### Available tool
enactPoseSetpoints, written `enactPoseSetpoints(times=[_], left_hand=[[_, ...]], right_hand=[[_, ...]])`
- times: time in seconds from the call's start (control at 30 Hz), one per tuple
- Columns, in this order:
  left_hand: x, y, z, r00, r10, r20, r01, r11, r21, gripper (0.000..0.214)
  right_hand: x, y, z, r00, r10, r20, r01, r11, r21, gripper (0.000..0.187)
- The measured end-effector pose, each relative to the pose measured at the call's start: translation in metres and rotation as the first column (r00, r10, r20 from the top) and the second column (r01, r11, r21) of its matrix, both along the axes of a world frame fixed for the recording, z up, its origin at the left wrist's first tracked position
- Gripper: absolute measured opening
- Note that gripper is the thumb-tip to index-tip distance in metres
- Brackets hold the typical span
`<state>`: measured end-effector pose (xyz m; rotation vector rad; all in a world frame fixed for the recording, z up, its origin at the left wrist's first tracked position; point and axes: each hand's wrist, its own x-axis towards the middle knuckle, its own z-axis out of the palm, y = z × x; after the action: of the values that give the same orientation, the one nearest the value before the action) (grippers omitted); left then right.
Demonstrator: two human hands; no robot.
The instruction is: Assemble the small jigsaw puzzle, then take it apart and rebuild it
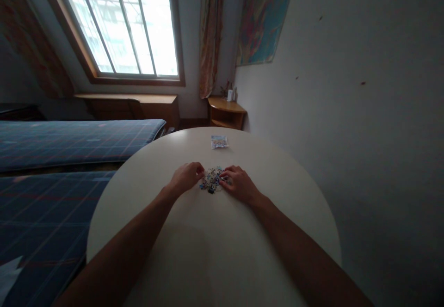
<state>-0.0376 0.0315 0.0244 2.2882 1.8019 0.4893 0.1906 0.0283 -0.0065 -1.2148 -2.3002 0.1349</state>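
Note:
A small heap of tiny loose pieces, white, blue and dark, lies on a round white table. They look like jigsaw puzzle pieces, though each is too small to make out clearly. My left hand rests at the heap's left edge, its fingers bent and a small gap showing between thumb and forefinger. On the right side, my right hand has its fingers apart, with the fingertips touching the pieces. Beyond the heap lies a small flat packet with a printed picture.
To the left stand two beds or benches with blue plaid covers. A wooden corner shelf is behind the table, and a desk sits below the window. A bare wall runs along the right.

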Motion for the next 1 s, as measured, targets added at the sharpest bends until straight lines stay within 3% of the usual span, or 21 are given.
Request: enactPoseSetpoints(times=[0.57, 0.83, 1.0], left_hand=[[-0.004, 0.0, -0.001, 0.99, 0.113, -0.078, -0.104, 0.988, 0.116, 0.02], [-0.005, -0.001, 0.0, 0.988, 0.049, -0.147, -0.037, 0.996, 0.078, 0.022], [-0.004, -0.004, 0.003, 0.99, 0.026, -0.14, -0.02, 0.999, 0.04, 0.021]], right_hand=[[0.004, 0.003, -0.003, 0.997, 0.047, -0.059, -0.046, 0.998, 0.031, 0.013], [0.01, -0.002, 0.004, 0.957, 0.283, -0.063, -0.282, 0.959, 0.018, 0.008], [0.01, -0.002, 0.004, 0.954, 0.298, -0.02, -0.298, 0.955, -0.004, 0.008]])
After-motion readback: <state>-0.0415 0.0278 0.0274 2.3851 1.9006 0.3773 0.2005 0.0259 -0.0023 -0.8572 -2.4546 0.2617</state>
